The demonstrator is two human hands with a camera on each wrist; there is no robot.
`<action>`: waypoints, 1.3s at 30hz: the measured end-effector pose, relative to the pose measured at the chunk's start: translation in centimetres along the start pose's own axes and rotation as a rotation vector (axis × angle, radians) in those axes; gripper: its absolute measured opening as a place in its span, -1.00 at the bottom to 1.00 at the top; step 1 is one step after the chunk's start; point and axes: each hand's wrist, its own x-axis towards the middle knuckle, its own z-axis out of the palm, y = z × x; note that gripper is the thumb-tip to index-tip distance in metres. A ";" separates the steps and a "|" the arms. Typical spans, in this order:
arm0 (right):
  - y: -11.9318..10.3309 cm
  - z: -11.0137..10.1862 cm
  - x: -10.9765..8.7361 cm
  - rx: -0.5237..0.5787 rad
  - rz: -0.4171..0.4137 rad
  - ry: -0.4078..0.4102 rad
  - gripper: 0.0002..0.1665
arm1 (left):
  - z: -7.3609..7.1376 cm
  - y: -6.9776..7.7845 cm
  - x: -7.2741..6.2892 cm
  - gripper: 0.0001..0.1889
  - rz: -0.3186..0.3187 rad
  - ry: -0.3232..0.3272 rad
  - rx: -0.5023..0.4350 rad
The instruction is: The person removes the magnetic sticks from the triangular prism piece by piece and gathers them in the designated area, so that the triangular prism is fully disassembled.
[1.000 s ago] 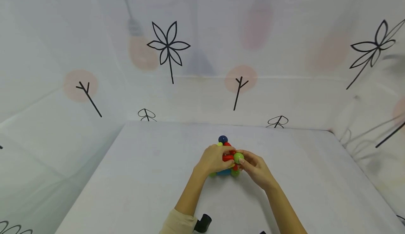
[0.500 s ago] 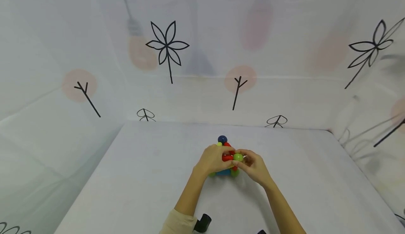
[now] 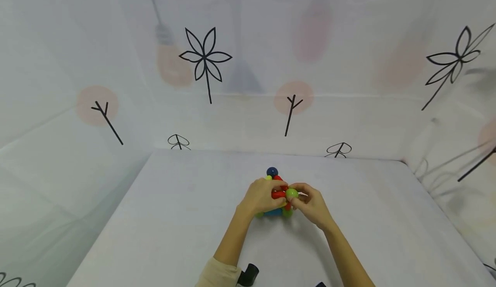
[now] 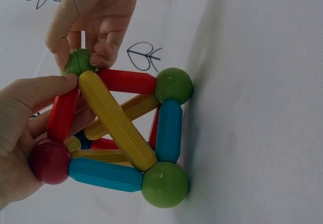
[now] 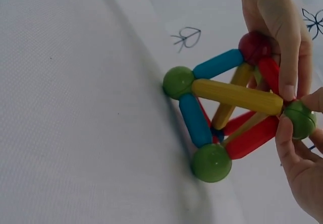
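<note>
frame of coloured rods and balls, standing on the white table in front of the person, and both hands are on it! up at the near top corner there's a green ball, pinched by the right hand, thumb on one side, fingers on the other. from that ball a red rod runs down to one lower green ball, a long yellow rod goes to another lower green ball, and a blue rod links those two just above the table. a second red rod leads to a red ball, and here's the left hand, curled around that rod, thumb tip right at the green ball's joint. a dark blue ball shows at the far end. down front, a beige sleeve on the left forearm, a black device beside it; behind the table, a white backdrop with black plant drawings and pale pink spots.
</note>
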 end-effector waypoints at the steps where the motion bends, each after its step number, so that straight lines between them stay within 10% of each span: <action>1: 0.2 0.0 0.0 0.028 0.005 0.003 -0.71 | 0.0 0.0 0.0 -0.67 0.002 0.002 0.002; 29: 1.6 -1.1 -0.2 0.174 0.128 -0.098 -0.66 | 0.3 0.5 0.1 -0.70 -0.049 -0.033 -0.005; 39: 1.1 -0.8 -0.2 0.113 0.094 0.134 -0.66 | 0.3 0.4 0.1 -0.81 -0.030 -0.019 0.000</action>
